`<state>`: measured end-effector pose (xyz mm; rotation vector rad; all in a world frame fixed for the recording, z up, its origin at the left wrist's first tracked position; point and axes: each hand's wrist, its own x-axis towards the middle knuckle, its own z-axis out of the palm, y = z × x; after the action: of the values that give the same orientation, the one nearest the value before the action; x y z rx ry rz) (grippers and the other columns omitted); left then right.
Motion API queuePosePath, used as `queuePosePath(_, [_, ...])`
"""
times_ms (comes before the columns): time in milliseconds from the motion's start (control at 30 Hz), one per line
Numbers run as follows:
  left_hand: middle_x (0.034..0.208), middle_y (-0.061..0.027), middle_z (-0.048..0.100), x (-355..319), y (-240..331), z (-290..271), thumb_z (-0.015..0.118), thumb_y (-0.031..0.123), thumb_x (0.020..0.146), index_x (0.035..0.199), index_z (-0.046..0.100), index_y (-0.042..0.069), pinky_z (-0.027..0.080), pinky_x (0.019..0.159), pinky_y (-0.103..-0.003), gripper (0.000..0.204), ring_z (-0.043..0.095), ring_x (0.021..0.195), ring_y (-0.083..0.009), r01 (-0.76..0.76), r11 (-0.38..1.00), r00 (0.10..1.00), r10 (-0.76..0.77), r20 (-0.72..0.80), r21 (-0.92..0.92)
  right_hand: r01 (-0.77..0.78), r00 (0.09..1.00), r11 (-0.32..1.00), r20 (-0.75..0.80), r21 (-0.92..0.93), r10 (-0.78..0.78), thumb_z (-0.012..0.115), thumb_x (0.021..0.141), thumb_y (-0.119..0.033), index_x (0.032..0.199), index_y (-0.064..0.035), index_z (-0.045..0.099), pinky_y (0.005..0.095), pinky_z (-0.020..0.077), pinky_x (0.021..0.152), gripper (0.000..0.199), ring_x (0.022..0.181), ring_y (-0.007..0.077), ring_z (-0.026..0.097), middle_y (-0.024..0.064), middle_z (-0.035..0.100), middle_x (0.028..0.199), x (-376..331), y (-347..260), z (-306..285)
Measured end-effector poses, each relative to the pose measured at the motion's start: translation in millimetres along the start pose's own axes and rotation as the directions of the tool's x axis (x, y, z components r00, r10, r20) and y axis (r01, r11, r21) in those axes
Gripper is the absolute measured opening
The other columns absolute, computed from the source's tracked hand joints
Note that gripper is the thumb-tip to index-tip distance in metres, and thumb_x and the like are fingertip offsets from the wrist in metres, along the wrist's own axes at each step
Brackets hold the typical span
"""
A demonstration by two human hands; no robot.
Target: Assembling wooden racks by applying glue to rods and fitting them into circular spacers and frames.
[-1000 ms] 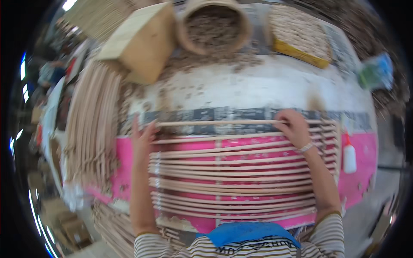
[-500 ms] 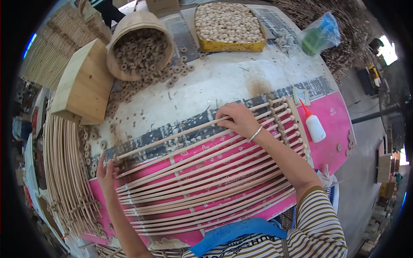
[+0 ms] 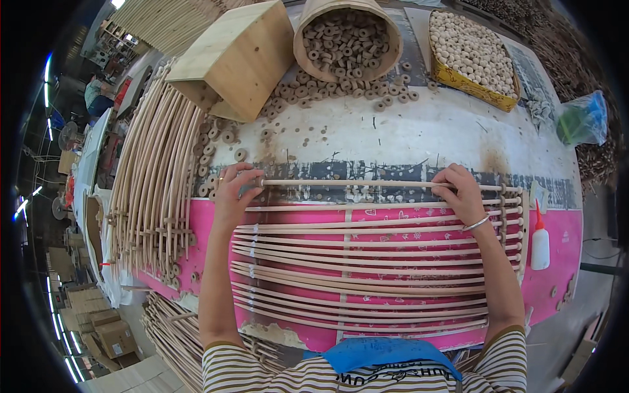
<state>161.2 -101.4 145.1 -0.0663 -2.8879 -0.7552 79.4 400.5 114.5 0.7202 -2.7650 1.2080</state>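
Thin wooden rod (image 3: 357, 184) (level, topmost)

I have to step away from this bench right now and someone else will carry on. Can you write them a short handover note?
Left hand: pinches the left end of the top wooden rod, fingertips at a small ring bead there.
Right hand: presses on the same rod near its right end.
Laid out: a row of curved rods lies on the pink mat, joined by cross pieces at the right.
Supplies: bucket of ring beads, yellow tray of round beads, glue bottle, finished rod frames at the left.
Left, likely: seating the top rod; I cannot tell if it is fixed.
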Motion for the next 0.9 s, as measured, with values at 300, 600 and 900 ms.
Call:
queuePosePath(300, [0.115, -0.0030, 0.064, 0.3, -6.1, 14.6, 0.082, 0.010, 0.079, 0.117, 0.076, 0.018, 0.041, 0.100, -0.041, 0.039, 0.058, 0.111, -0.0263, -0.012, 1.000, 0.995, 0.014, -0.098, 0.021, 0.003, 1.000, 0.998, -0.028, -0.060, -0.005, 0.077, 0.087, -0.014, 0.090, -0.0054, 0.071, 0.0398, 0.0439, 0.079, 0.011, 0.084, 0.0278, 0.057, 0.0071, 0.059, 0.084, 2.0, -1.0, -0.3])
queuePosePath(600, [0.112, -0.0018, 0.063, 4.5, 0.0, 23.3, 0.081, 0.012, 0.080, 0.118, 0.076, 0.020, 0.041, 0.098, -0.041, 0.039, 0.058, 0.107, -0.0258, -0.029, 0.998, 0.991, 0.036, -0.131, 0.059, 0.074, 0.996, 0.977, -0.036, -0.199, -0.083, 0.075, 0.089, -0.016, 0.094, -0.0074, 0.071, 0.0385, 0.0426, 0.084, 0.011, 0.087, 0.0271, 0.057, 0.0058, 0.061, 0.089, 1.9, 10.3, 0.0])
queuePosePath(900, [0.115, -0.0029, 0.064, 11.7, -3.3, 24.9, 0.078, 0.012, 0.084, 0.123, 0.075, 0.020, 0.042, 0.098, -0.039, 0.039, 0.059, 0.111, -0.0251, -0.045, 0.997, 0.987, 0.055, -0.154, 0.066, 0.030, 0.999, 0.980, -0.038, -0.195, -0.038, 0.075, 0.088, -0.013, 0.096, -0.0079, 0.069, 0.0394, 0.0428, 0.084, 0.011, 0.090, 0.0270, 0.058, 0.0049, 0.062, 0.090, 4.1, 7.1, 0.1])
